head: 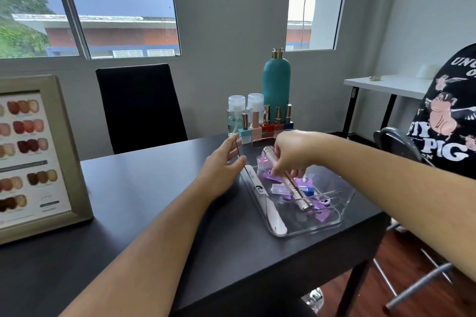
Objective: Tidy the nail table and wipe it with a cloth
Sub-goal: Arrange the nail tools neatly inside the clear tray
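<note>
A clear plastic tray [332, 224] sits on the dark table [159, 188] at its right end. It contains purple and blue nail clips and small pots. A long white nail file [268, 210] lies along the tray's left wall. My right hand [293, 154] grips a silver-pink pen-shaped nail tool [296, 192] that slants down into the tray. My left hand [224, 165] rests against the tray's left rim with its fingers relaxed, holding nothing. No cloth is in view.
Behind the tray stand several nail polish bottles [266, 126], two clear pump bottles [237, 116] and a tall teal bottle [277, 82]. A framed nail colour chart [33, 157] stands at the left. A black chair [140, 108] faces me; a person in a black printed shirt [448, 121] sits at the right.
</note>
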A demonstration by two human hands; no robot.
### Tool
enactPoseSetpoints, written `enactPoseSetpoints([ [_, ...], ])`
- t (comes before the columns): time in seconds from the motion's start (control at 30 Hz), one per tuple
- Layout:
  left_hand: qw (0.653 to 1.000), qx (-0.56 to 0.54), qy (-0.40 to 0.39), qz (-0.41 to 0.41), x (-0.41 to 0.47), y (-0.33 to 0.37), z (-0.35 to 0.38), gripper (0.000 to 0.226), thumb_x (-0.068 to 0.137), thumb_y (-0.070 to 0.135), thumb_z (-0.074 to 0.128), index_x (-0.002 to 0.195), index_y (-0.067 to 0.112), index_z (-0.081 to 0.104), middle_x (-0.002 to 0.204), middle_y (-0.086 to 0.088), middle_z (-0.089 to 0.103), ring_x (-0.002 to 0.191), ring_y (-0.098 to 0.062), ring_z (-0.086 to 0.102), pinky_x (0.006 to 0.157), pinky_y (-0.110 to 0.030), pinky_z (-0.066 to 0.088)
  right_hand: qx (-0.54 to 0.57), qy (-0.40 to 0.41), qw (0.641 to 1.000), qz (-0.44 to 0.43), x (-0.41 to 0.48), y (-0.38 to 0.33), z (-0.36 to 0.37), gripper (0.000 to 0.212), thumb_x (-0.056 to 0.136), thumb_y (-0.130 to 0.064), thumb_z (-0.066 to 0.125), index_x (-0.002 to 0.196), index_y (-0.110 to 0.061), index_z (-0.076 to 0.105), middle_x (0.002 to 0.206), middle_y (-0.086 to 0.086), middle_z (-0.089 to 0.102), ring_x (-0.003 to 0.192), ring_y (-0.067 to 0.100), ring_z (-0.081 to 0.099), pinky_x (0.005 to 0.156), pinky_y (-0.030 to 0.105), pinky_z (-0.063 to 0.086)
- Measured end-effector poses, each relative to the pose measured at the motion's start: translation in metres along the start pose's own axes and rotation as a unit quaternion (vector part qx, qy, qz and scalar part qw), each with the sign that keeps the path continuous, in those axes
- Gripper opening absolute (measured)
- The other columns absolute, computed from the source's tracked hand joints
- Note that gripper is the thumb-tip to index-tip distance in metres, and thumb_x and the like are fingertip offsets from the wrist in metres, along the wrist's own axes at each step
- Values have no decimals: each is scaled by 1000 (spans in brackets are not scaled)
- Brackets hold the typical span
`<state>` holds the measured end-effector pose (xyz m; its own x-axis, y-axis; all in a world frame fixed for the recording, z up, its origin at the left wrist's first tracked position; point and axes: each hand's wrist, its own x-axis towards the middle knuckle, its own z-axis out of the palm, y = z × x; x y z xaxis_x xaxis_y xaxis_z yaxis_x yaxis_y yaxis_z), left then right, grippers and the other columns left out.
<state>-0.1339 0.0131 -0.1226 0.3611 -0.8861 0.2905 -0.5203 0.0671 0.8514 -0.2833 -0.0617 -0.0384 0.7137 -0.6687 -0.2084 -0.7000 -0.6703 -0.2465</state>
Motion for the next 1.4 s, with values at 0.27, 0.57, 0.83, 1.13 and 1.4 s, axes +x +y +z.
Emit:
enactPoseSetpoints([
  [0.27,1000,-6,4,-1,0,-1,1,60,93,14,52,147,21,27,146,1,42,133,-13,41,112,-34,34,73,-70,995,-16,0,-7,9,23,83,-20,71,89,2,64,69,8,67,51,13,63,48,19,53],
  [0.57,1000,-1,4,0,0,-1,0,60,93,16,53,147,22,28,145,1,43,130,-15,45,110,-36,36,21,-25,999,7,-3,-1,9,24,78,-19,75,84,2,64,66,8,68,54,17,67,48,20,55],
  [0.83,1000,8,5,0,0,-1,1,59,93,19,52,146,26,27,146,3,42,130,-15,45,109,-32,37,69,-48,996,9,0,0,13,36,82,-18,72,107,5,59,65,9,69,53,16,66,46,19,53],
  [1.13,1000,-21,6,5,-3,0,1,57,94,15,51,144,28,30,144,2,43,129,-15,45,108,-31,37,92,5,996,-21,2,4,13,22,79,2,69,92,-4,53,75,14,69,57,20,66,57,26,58],
  [1.4,999,-34,-7,20,-3,-2,0,46,94,15,50,130,43,42,143,0,45,130,-11,44,109,-36,37,-100,-23,995,-12,-11,17,1,32,79,-27,74,99,-3,65,89,5,70,70,12,60,51,18,41],
])
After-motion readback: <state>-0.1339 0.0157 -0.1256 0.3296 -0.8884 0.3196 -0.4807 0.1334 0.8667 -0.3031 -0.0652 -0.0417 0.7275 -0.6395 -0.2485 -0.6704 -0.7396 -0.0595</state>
